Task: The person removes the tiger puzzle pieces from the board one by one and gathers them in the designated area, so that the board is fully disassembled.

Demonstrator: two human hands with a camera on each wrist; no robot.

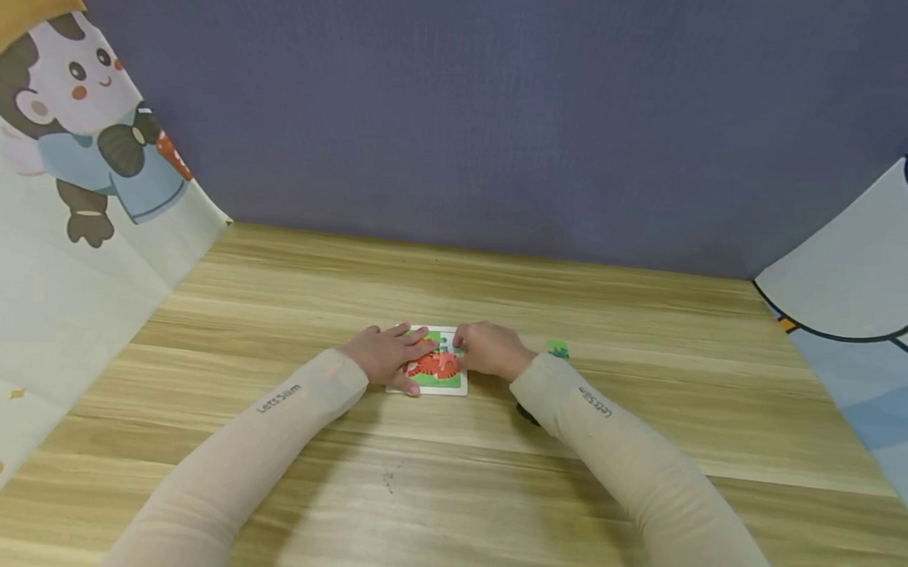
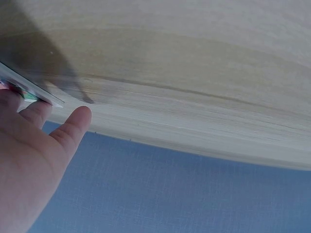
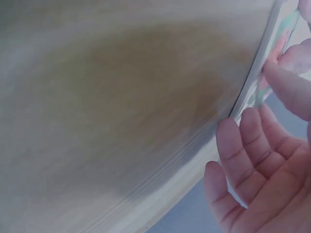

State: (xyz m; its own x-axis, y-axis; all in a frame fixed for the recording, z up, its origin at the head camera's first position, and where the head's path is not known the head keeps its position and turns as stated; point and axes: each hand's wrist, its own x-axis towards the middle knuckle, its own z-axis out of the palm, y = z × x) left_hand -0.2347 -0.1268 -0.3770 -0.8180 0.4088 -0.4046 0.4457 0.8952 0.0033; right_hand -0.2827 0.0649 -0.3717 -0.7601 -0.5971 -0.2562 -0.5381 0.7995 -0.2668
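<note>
A small jigsaw puzzle [image 1: 439, 381] in a white frame lies flat on the wooden table, showing an orange striped animal on green. White backing shows in its upper right part. My left hand [image 1: 385, 355] rests on the puzzle's left side with its fingers spread; in the left wrist view, fingertips [image 2: 41, 109] lie at the frame's edge. At the right side, my right hand [image 1: 491, 349] has its fingers curled, thumb and forefinger pinching a small puzzle piece [image 3: 261, 93] close over the board. Those fingers cover most of the piece.
A loose green puzzle piece [image 1: 558, 349] lies right of the right wrist. Partly hidden under the right forearm is a small black object [image 1: 527, 414]. A dark blue fabric wall [image 1: 489, 126] stands behind the table [image 1: 416, 499], with printed cloth on both sides.
</note>
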